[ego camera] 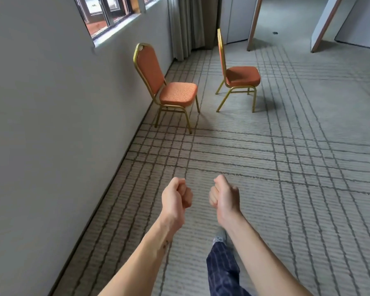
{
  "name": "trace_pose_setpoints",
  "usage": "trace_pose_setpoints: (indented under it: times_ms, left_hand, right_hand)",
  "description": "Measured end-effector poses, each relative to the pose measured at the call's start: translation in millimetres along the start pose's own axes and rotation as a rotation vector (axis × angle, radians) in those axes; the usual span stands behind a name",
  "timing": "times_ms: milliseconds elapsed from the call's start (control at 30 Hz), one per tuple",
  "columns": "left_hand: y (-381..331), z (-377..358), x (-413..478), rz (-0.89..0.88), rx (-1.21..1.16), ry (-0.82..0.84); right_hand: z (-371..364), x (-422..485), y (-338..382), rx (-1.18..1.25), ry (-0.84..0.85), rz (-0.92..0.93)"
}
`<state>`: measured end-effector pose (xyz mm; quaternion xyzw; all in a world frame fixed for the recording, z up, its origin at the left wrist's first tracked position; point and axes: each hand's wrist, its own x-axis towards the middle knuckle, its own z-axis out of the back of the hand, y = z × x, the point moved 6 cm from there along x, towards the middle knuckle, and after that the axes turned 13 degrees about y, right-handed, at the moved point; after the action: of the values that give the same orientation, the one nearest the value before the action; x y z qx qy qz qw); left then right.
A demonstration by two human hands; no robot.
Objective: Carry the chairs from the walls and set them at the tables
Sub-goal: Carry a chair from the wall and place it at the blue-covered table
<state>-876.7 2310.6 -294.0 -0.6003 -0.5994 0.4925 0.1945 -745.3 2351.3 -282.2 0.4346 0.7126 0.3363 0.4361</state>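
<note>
Both my fists are curled up empty, left hand (176, 196) and right hand (223, 196). One chair (169, 88) backs the wall (51, 103), another chair (238, 74) stands out on the carpet (286, 157).

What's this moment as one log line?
stage: nothing carried | left hand: curled, empty | right hand: curled, empty | near chair: at wall | far chair: on open carpet

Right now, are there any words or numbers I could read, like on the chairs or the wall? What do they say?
None: no word, number or sign can be read here.
Chair by the wall: a tiny pale spot at the top of its back, too small to tell if it is a label.
Left forearm: a small dark mark, too blurred to read.
</note>
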Motion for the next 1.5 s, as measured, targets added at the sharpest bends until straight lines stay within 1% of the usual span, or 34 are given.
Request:
trace_pose_setpoints:
  times_ms: [67,100,167,267,300,400,500,533,600,667,767,833,900,967,1067,1167,1267,1333,1433,1500]
  left_hand:
    - [-15,-13,61,0.000,-0.038,0.089]
    - [-24,-22,95,-0.008,-0.038,0.114]
    - [-44,-33,135,-0.008,-0.027,0.133]
    - [-81,-41,215,-0.046,-0.010,0.098]
    - [-95,-43,230,-0.048,0.026,0.098]
    - [-131,-40,294,-0.053,0.146,0.047]
    - [-164,-34,355,-0.060,0.260,-0.031]
    - [-173,-31,379,-0.051,0.317,-0.056]
    - [-192,-32,409,-0.037,0.393,-0.094]
    - [-215,-16,462,-0.022,0.421,-0.143]
    - [-245,11,537,-0.050,0.327,-0.129]
    - [-265,30,586,-0.042,0.243,-0.058]
    - [-291,37,629,-0.001,0.177,0.041]
    - [-315,38,668,0.064,0.111,0.096]
    - [-339,32,705,0.103,-0.001,0.137]
    - [-363,37,761,0.101,-0.048,0.122]
    - [-381,49,823,0.103,-0.126,0.070]
    - [-396,60,870,0.073,-0.121,0.044]
    - [-430,75,935,0.046,-0.033,0.024]
    - [-452,82,978,0.045,0.004,-0.037]
  right_hand:
    - [-6,66,11,-0.016,0.014,-0.020]
    - [-10,105,15,-0.020,0.024,-0.035]
    - [-17,151,23,-0.069,0.060,-0.062]
    - [-44,241,49,-0.020,0.183,-0.061]
    - [-57,259,57,-0.004,0.241,-0.061]
    - [-88,329,74,-0.081,0.288,-0.113]
    - [-128,387,88,-0.159,0.424,-0.141]
    - [-141,410,90,-0.203,0.442,-0.149]
    - [-162,439,93,-0.250,0.462,-0.115]
    - [-188,489,88,-0.292,0.453,-0.084]
    - [-224,563,89,-0.337,0.408,-0.055]
    - [-247,613,92,-0.358,0.355,-0.032]
    - [-273,654,104,-0.391,0.308,0.024]
    - [-296,693,121,-0.409,0.225,0.062]
    - [-317,739,146,-0.494,0.071,0.142]
    - [-337,806,153,-0.579,0.012,0.174]
    - [-356,873,153,-0.686,0.072,0.168]
    - [-370,918,157,-0.633,0.127,0.133]
    - [-395,981,162,-0.549,0.245,0.089]
    - [-413,1024,162,-0.521,0.323,0.059]
